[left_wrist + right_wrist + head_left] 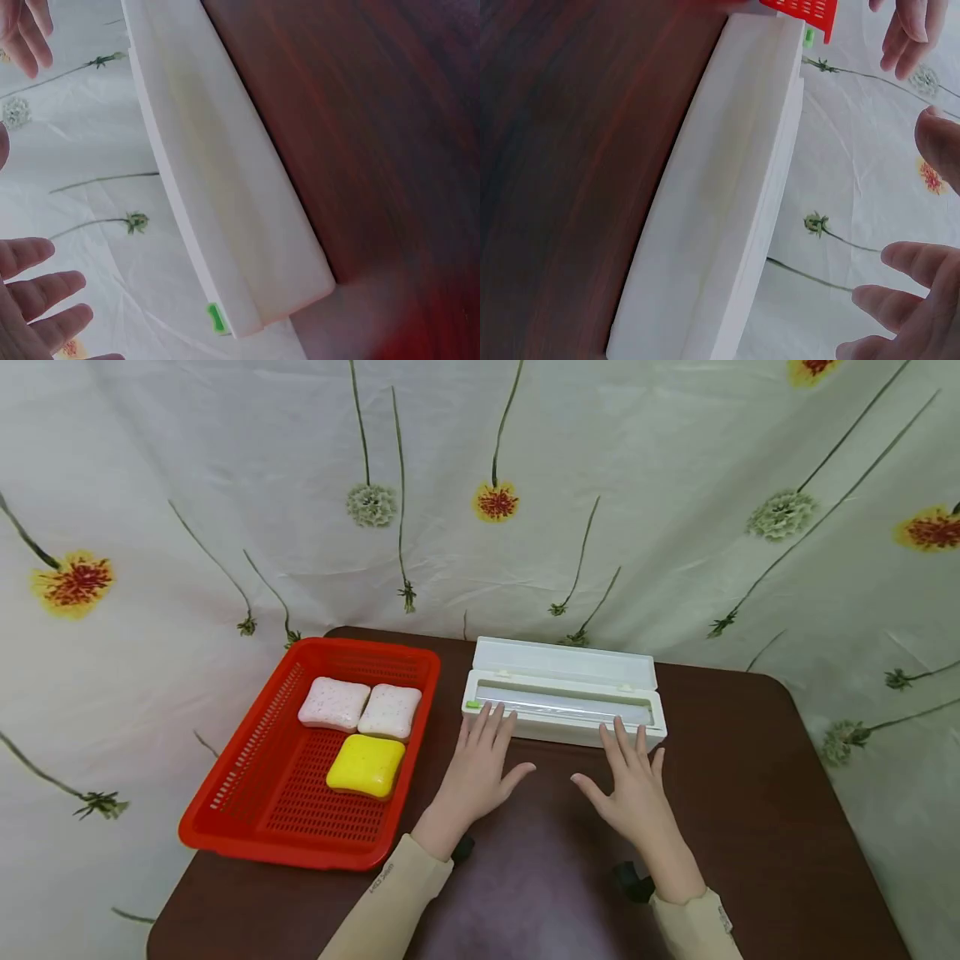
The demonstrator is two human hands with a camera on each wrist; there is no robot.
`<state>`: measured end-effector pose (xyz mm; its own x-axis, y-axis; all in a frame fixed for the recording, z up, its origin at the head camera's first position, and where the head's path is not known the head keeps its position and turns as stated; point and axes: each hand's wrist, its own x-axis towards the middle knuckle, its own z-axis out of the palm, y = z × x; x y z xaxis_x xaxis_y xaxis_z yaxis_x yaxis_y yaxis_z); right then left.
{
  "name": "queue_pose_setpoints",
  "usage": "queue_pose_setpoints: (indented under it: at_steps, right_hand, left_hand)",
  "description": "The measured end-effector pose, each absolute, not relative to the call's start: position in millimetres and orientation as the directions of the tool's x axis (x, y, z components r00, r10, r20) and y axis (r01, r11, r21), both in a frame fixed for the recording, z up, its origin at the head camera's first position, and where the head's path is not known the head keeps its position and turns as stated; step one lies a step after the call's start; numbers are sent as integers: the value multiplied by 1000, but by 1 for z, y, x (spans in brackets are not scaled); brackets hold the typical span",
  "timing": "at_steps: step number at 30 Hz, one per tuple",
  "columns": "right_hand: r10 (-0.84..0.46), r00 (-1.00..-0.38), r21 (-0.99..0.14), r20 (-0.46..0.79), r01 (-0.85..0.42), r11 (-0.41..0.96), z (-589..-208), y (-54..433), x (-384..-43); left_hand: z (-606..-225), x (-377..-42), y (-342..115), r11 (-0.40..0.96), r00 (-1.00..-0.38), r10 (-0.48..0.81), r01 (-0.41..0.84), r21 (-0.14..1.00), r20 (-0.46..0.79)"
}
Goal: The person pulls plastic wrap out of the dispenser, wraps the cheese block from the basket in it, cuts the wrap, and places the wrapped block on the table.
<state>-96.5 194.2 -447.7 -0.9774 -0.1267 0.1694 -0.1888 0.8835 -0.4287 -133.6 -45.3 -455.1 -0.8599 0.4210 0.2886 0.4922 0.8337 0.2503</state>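
A long white cling film dispenser box (562, 732) stands at the back of the table, its lid (564, 662) raised and a roll of clear film (562, 703) showing inside. A small green slider (472, 704) sits at its left end. My left hand (480, 768) is spread with straight fingers over the near left part of the box, holding nothing. At the right end my right hand (633, 785) is spread the same way, its fingertips overlapping the front edge in the head view. Both wrist views show the box's plain front face (225, 165).
To the left stands a red plastic basket (247, 760) with two pale speckled sponges (334, 703) and a yellow sponge (366, 766) in it. The dark brown table (750, 793) has rounded corners. A flower-printed cloth (300, 460) hangs close behind the table.
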Motion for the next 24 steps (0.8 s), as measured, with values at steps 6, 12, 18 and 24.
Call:
queue_pose_setpoints:
  at_steps: [6,12,18,24]
  right_hand:
    - [-104,-983,-454,154,-164,876,-445,206,-103]
    - [-69,-985,-485,159,-139,864,-444,219,-111]
    - [-35,-990,-533,134,-102,840,-447,234,-127]
    - [-10,-992,-539,124,-76,839,-452,245,-144]
  left_hand:
    - [-454,-142,-47,852,-885,386,450,268,259]
    - [-457,-152,-47,847,-894,364,435,307,262]
    - [-460,-169,-48,828,-882,324,439,348,342]
    - [-468,-190,-55,829,-912,256,377,414,319]
